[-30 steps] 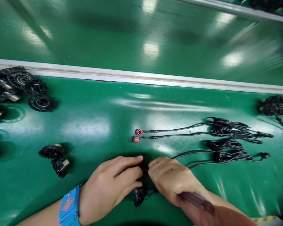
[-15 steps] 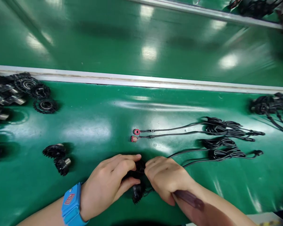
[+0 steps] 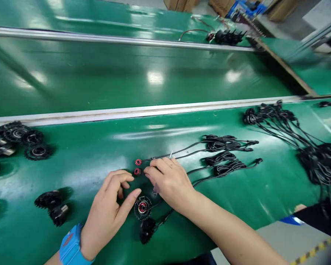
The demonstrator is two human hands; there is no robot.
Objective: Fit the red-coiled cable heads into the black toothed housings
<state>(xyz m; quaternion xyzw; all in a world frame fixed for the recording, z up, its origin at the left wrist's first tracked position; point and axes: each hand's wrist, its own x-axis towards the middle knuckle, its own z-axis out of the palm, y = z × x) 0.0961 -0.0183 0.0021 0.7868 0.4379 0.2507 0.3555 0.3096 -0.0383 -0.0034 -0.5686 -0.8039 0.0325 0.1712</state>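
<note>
Head view: the left hand is hovering, thumb and fingers apart, near the hub lying on the bench; the right hand is clasping a tool beside the lower coil.

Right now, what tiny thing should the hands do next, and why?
I'd probably have the right hand pinch the nearer red coil: its fingers are right beside it, and that coil lies outside any wheel, while the black wheel near the left hand already has a red ring inside.
</note>
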